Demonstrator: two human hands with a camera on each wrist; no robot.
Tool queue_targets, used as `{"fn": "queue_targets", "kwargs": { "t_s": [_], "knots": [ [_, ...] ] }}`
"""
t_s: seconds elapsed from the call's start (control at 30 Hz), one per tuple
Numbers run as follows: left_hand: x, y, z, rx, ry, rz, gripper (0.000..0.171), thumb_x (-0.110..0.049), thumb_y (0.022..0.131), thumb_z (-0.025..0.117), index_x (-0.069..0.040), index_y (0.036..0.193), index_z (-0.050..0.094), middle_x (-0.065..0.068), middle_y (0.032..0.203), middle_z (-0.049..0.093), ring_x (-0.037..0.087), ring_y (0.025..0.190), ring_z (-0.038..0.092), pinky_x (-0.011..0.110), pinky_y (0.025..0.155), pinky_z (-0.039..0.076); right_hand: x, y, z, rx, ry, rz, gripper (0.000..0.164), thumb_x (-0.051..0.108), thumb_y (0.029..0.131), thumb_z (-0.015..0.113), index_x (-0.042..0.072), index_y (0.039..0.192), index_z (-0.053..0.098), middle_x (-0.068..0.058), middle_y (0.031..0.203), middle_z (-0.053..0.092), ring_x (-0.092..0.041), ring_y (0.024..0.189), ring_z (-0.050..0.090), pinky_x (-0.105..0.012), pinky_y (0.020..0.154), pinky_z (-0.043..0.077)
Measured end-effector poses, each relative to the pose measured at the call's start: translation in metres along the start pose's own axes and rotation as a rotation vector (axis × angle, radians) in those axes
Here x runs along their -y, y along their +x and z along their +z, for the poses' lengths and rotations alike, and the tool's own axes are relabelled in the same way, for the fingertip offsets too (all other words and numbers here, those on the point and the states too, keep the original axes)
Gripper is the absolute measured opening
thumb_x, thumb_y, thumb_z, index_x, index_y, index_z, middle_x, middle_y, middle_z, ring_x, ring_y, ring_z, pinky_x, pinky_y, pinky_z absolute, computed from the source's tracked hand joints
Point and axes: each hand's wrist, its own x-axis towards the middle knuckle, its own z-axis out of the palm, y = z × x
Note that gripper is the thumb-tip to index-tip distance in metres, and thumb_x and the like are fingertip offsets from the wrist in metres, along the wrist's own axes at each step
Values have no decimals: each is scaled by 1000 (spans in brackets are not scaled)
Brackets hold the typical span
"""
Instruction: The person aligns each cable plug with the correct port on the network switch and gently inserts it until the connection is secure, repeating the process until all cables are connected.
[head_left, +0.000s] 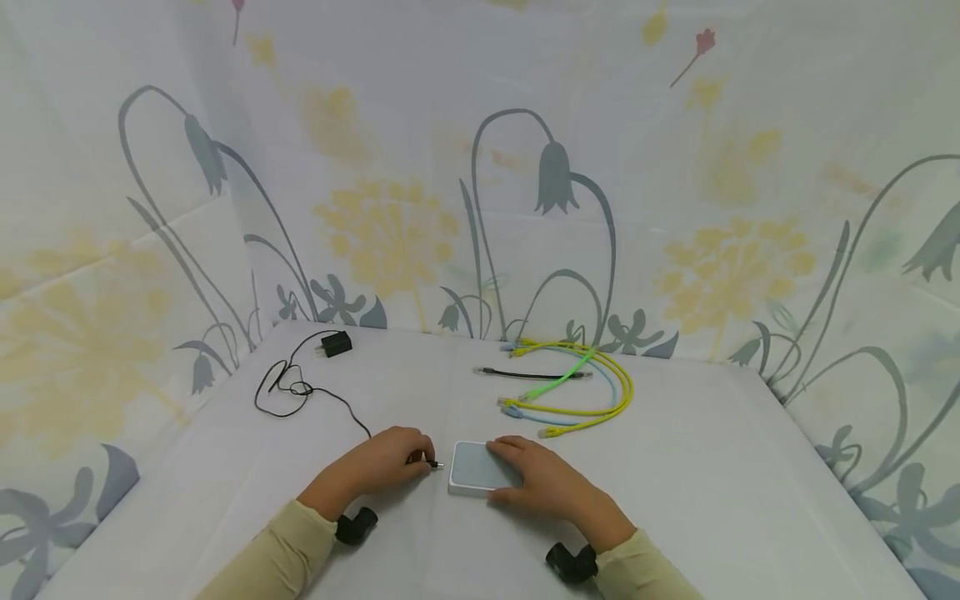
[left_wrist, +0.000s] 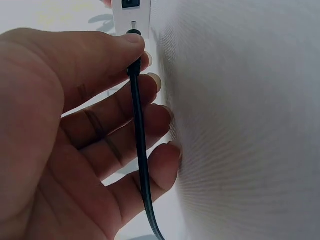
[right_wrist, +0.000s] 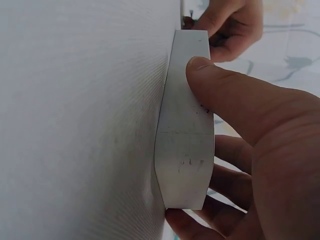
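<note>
From my feed, the white box (head_left: 476, 467) sits flat on the counter (head_left: 720, 467) between the two hands, and I judge the step in hand to be lining up the black plug (left_wrist: 134, 66) with the dark socket (left_wrist: 131, 3) in the side facing it. The left hand (head_left: 393, 458) has its grip narrowed to a pinch, thumb and forefinger on the plug's body, the metal tip left bare and just short of the box. The right hand (head_left: 551, 483) has its grip spread to the box's width, thumb on the near side, fingers round the far side. I'd hold the plug level, sight it along the left wrist view, then press straight in while the right hand braces against the push. If it resists, I'd back off and re-centre rather than twist, since I can't tell the fit from here. The cord (head_left: 330, 392) runs back in loose loops to the adapter (head_left: 337, 343), so I'd let its slack lie and not tug the plug askew
</note>
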Motion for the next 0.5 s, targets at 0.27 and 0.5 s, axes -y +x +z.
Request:
{"fn": "queue_targets", "kwargs": {
  "t_s": [0.27, 0.5],
  "knots": [
    [4, 1, 2, -4, -63, -5, 9, -15, 92, 64, -13, 99, 70, -9, 85, 60, 5, 76, 50, 25, 69, 44, -1, 0, 2, 6, 21, -3, 67, 47, 85, 70, 22, 143, 49, -1, 147, 47, -23, 127, 52, -43, 100, 44],
    [10, 2, 6, -17, -146, -40, 9, -18, 94, 62, -19, 99, 70, -11, 82, 59, 6, 75, 51, 25, 67, 44, -1, 0, 1, 15, 20, -19, 66, 35, 83, 70, 20, 143, 49, -2, 145, 48, -20, 122, 53, -40, 96, 46]
  ]
}}
